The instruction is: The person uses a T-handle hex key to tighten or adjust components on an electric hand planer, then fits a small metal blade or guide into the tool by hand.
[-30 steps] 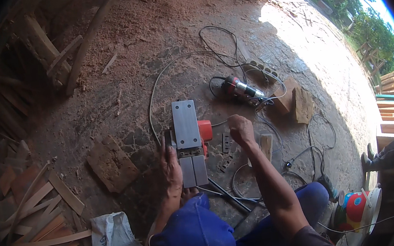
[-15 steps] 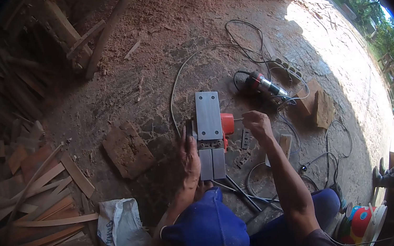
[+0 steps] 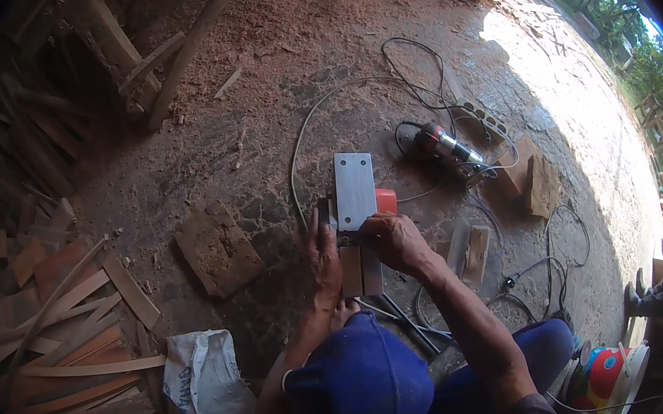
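I'm looking straight down on an electric planer (image 3: 354, 205) lying sole-up on the dirt floor (image 3: 257, 118), its flat grey base plate facing me and its red body showing at the right edge. Its long axis runs away from me, almost straight up and down the picture, with the far end of the plate clear and the near end between my two hands. My left hand (image 3: 323, 255) lies along the planer's left flank, fingers pointing away and pressed against the side, bracing rather than wrapping it. My right hand (image 3: 394, 241) comes in from the right and sits curled over the middle of the sole, about where the plate breaks at the cutter; the fingers are bunched on something there, but I cannot tell what they pinch. Both hands touch the tool, the right one nearer the working spot. A white cable (image 3: 300, 141) loops off from the planer to the far side. A second power tool (image 3: 446, 146) lies well apart to the right, near two wooden blocks (image 3: 529, 180).
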The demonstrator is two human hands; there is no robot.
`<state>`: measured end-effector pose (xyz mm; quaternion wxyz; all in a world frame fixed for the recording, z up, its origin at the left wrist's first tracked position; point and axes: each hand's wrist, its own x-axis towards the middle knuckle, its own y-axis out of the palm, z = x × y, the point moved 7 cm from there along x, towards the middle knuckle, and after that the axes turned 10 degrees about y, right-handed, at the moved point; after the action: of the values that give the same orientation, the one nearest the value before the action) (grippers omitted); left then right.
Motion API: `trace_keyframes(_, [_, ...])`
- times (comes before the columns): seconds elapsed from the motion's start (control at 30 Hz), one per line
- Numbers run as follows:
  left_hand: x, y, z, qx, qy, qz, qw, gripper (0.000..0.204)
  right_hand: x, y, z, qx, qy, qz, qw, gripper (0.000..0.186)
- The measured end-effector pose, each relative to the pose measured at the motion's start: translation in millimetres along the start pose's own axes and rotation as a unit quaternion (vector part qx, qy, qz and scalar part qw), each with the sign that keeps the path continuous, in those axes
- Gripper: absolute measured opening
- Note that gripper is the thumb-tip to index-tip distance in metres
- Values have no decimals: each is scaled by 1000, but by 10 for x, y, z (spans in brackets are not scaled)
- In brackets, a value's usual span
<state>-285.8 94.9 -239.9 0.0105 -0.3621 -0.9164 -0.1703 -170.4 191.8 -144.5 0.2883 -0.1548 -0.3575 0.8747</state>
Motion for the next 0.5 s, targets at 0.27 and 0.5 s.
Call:
trace_keyframes(0.27, [12,-39,-20,65,11,-5,998,48,14,86,36,-65,-30,14,997,10])
trace_keyframes(0.5, [-3,-93,97,67,14,9,998,49,-34,96,99,-114,-24,-5,993,25])
